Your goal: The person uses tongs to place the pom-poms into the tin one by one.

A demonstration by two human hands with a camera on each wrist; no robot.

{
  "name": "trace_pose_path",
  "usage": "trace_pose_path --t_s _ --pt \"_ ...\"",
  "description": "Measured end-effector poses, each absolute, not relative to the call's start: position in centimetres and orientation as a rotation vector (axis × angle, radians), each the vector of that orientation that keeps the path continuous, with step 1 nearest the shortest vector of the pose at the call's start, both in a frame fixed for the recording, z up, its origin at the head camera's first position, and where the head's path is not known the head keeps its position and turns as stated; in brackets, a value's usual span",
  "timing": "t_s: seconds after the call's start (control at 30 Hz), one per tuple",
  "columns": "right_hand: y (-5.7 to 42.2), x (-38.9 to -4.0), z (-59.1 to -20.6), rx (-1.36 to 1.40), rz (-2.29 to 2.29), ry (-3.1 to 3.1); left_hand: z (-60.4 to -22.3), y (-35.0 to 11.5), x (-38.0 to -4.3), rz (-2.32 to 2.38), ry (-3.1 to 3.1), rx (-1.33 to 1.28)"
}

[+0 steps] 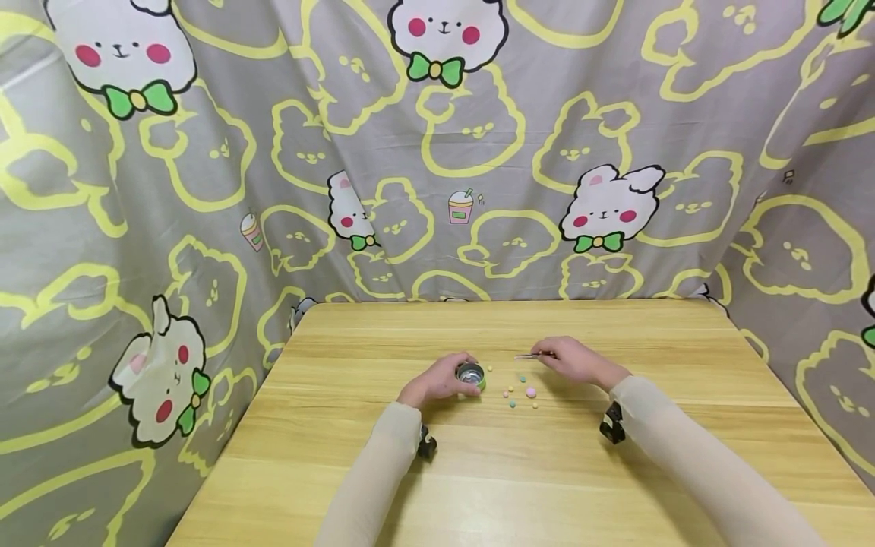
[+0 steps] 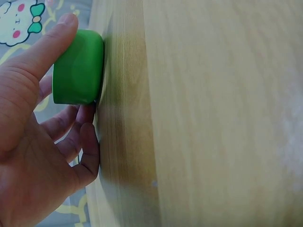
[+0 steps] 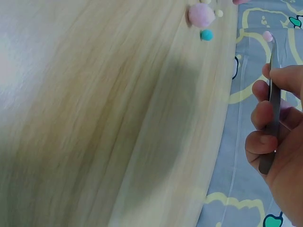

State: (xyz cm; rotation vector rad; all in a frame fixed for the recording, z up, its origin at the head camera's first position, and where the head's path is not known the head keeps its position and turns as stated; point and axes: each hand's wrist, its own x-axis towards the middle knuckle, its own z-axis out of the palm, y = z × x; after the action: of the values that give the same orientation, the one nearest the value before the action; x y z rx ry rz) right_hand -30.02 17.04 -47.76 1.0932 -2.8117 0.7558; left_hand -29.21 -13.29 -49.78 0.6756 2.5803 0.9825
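In the head view my left hand [image 1: 440, 378] grips a small round green tin [image 2: 79, 68] with a silvery inside, thumb on the near side and fingers round the far side. The tin stands upright on the table. To its right my right hand [image 1: 574, 361] pinches dark metal tweezers [image 3: 273, 111] between thumb and fingers, their tips pointing left toward the tin. A tiny pale pink pom-pom [image 3: 268, 36] sits at the tweezers' tips, raised off the table. Between the hands lie several loose pom-poms, among them a larger pink pom-pom [image 1: 531, 393] and a teal pom-pom [image 1: 513, 404].
The wooden table [image 1: 533, 486] reaches back to a grey patterned curtain [image 1: 506, 167], which also hangs along both sides. A small yellow pom-pom [image 1: 490, 368] lies just right of the tin. Dark wrist cameras [image 1: 612, 423] sit on both sleeves.
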Motion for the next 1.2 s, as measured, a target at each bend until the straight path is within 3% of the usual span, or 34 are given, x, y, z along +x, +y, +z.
trace_pose_path --t_s 1.2 --pt "11.5 -30.2 -47.2 1.269 0.795 -2.794 -50.2 -13.3 -29.6 1.013 2.579 0.708"
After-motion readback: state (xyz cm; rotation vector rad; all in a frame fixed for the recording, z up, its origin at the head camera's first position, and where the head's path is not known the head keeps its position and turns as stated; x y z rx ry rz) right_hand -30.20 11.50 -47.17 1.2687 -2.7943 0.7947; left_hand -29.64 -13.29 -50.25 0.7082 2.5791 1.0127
